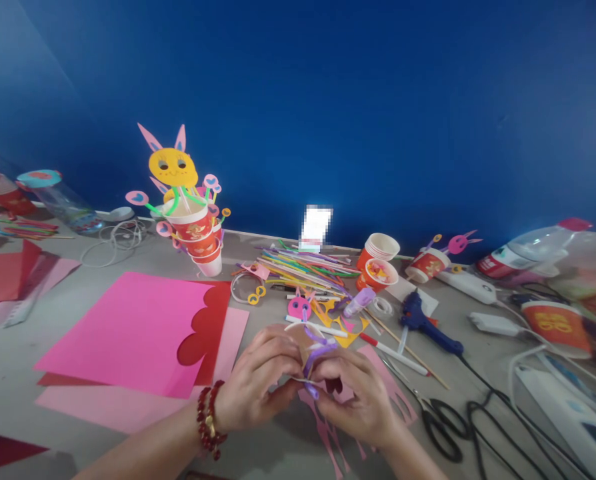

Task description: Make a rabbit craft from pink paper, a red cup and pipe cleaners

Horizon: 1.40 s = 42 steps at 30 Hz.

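Low in the middle of the head view, a small paper cup [297, 339] is held between my two hands, its rim tipped toward me. My left hand [261, 380] has its fingers curled around the cup's left side. A fuzzy purple pipe cleaner [314, 359] runs across the cup, one end poking out below. On the right, my right hand [363, 393] closes on the cup beside the pipe cleaner; its fingertips are partly hidden. Just behind the cup is a pink paper animal head [299, 307] with ears and eyes.
Pink paper sheets [128, 333] lie left. Behind stand a stacked-cup figure [193, 227] and many pipe cleaners [303, 270]. At right are a blue glue gun [431, 323], black-handled scissors [443, 427], paper cups [378, 250] and cables. Pink paper scraps [391, 387] lie by my right hand.
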### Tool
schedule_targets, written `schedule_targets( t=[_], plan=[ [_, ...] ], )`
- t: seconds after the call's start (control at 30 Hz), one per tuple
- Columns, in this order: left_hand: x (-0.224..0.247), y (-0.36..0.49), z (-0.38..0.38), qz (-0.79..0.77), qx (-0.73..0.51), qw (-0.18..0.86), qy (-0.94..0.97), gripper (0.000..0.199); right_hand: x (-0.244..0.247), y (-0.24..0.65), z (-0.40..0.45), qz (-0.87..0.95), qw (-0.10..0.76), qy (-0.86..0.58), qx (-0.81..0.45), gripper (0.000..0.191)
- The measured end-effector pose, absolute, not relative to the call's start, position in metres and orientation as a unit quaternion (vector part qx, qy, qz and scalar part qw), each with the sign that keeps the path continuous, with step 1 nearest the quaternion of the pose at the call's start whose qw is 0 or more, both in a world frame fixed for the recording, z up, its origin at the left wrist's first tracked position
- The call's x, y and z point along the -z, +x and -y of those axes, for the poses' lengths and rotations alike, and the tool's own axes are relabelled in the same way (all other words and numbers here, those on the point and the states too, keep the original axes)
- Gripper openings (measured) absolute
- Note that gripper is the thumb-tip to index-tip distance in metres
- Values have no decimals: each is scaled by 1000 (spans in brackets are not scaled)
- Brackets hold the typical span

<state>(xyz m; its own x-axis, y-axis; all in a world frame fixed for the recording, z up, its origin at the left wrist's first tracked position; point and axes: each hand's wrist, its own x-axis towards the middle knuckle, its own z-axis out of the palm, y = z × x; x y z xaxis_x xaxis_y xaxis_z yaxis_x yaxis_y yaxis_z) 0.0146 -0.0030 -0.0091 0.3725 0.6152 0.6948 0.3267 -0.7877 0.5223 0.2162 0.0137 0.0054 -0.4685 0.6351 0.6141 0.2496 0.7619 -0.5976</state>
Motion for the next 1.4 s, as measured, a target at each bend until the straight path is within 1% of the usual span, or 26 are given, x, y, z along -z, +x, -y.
schedule_targets(
  t=[0.5, 0.93, 1.4],
  plan=[
    [7, 15, 2, -284, -488, 132, 814, 10, -3, 217, -14, 828, 443, -260, -225, 16],
    [7, 14, 1, -278, -488, 111, 820, 9, -2, 216, -13, 832, 441, -268, -203, 14],
    [11, 13, -1, -275, -479, 132, 823, 11, 1, 218, -13, 833, 440, -267, -206, 21]
  ],
)
